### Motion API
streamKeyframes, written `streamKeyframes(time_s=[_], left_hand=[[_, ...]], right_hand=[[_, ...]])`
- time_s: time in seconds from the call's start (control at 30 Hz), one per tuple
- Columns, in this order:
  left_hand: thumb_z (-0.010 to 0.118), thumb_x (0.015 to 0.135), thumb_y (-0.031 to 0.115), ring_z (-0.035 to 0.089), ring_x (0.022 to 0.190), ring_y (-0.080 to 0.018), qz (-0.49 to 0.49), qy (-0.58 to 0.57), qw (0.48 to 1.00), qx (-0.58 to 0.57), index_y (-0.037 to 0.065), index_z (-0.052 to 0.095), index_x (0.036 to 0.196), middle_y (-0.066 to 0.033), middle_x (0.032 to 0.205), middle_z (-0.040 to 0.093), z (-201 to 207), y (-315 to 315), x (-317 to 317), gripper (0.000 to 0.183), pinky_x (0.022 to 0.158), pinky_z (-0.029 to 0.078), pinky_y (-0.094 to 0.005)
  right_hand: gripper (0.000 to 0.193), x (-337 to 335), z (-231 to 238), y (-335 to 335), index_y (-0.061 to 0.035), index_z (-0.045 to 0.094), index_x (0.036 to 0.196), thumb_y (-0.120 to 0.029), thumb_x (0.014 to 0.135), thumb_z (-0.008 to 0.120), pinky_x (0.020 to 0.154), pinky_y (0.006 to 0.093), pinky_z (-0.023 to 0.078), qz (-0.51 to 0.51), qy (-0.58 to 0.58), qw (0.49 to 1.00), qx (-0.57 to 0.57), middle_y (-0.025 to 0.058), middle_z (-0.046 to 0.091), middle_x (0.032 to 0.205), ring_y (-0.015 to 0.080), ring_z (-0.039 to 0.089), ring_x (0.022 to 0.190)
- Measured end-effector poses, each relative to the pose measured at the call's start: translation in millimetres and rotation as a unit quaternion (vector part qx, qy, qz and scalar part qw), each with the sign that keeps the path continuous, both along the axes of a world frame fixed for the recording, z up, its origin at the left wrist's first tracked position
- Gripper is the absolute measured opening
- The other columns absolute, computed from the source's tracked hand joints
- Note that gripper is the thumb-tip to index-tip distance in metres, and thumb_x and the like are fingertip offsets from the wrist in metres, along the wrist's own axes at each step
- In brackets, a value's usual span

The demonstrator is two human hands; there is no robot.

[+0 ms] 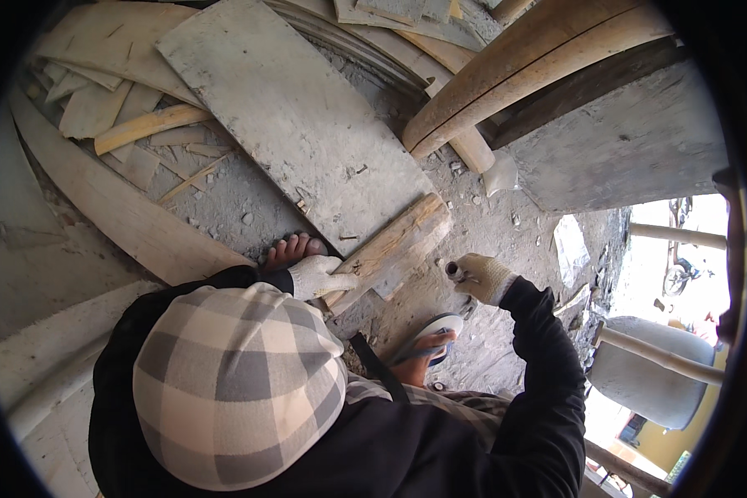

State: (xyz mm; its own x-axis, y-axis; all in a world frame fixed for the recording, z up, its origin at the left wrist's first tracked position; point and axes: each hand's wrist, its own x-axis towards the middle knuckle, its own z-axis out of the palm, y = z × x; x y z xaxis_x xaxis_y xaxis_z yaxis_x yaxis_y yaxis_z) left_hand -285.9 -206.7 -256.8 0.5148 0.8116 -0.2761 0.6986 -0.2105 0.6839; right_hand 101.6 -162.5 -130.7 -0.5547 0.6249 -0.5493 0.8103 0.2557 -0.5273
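My left hand [314,277], in a pale knit glove, grips the near end of a rough wooden batten [390,249]. That batten lies across the near end of a long grey, dusty board [299,116], from which bent nails [357,171] stick up. To the right of the batten, my gloved right hand [485,279] is closed around a short metal piece with a round end [454,270]; its full shape is hidden in the fist. Bare toes [295,249] are beside the board, near my left hand.
Loose planks and wood scraps [116,75] are heaped at upper left. A thick round pole [531,75] leans in at upper right beside a grey panel [631,133]. A sandaled foot [430,344] stands on the rubble-strewn floor. Checked cloth [241,382] covers a rounded form at lower left.
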Motion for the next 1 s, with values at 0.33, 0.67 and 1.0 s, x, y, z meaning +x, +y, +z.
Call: streamKeyframes(time_s=[0.33, 0.67, 1.0], left_hand=[[0.067, 0.081, 0.055, 0.061, 0.084, -0.0253, 0.009, -0.089, 0.954, -0.286, -0.003, 0.063, 0.103, -0.0173, 0.09, 0.066, 47.2, 16.8, 11.6, 0.063, 0.08, 0.044, -0.0328], [0.071, 0.079, 0.047, 0.062, 0.08, -0.0234, 0.029, -0.084, 0.951, -0.296, -0.006, 0.064, 0.098, -0.0167, 0.086, 0.067, 39.1, 13.2, 18.3, 0.058, 0.074, 0.047, -0.0324], [0.072, 0.08, 0.046, 0.063, 0.081, -0.0219, 0.04, -0.11, 0.945, -0.304, -0.009, 0.062, 0.101, -0.0166, 0.088, 0.067, 26.1, 9.2, 17.9, 0.06, 0.073, 0.049, -0.0321]], right_hand=[[0.031, -5.8, 55.6, -12.0, -0.0053, 0.05, 0.061, -0.015, 0.084, 0.068, 0.047, 0.0267, 0.039, -0.378, 0.137, 0.905, 0.142, 0.0003, 0.049, 0.054, 0.0098, 0.049, 0.048], [0.024, -106.5, 62.3, 29.7, -0.0038, 0.052, 0.081, -0.021, 0.096, 0.057, 0.052, 0.0357, 0.049, -0.503, 0.525, 0.667, 0.16, 0.0042, 0.05, 0.061, 0.0157, 0.049, 0.049], [0.029, -175.6, 76.8, 51.3, -0.0019, 0.061, 0.089, -0.029, 0.088, 0.07, 0.061, 0.0284, 0.046, -0.338, 0.346, 0.873, 0.064, 0.0033, 0.058, 0.068, 0.0107, 0.054, 0.064]])
